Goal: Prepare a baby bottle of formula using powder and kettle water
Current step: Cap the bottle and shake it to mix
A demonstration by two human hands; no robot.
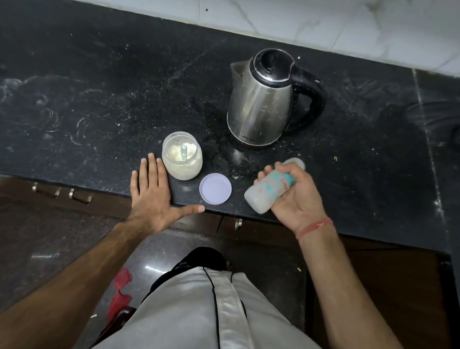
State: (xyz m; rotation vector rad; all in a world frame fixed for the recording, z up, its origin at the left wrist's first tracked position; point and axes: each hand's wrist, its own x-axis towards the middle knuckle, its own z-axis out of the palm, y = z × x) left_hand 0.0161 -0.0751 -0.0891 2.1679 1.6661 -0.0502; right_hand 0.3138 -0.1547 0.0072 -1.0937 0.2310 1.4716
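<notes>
A: Black speckled stone forms the desk (88,93), backed by a white marble-pattern wall; dark cabinet fronts with metal handles sit below its front edge. Report the position of the task items.

B: The steel kettle (264,100) stands upright toward the rear of the desk, lid closed, handle facing right. The powder jar (182,155) stands open near the front edge, with a scoop visible inside. Its lavender lid (215,188) lies flat just beside it, between the jar and the bottle.

A: State of the hands?

B: The right hand (292,196) grips the baby bottle (267,190) with fingers curled round its body. The bottle is tilted, base toward the person, cap end toward the kettle. Its contents look cloudy, so it is judged to be in the mixing step. The left hand (154,191) rests flat on the front edge, fingers straight, holding nothing, just beside the jar.

A: Reason for that placement?

B: Probably bracing. The jar remains uncapped, so closing it is likely outstanding.
</notes>
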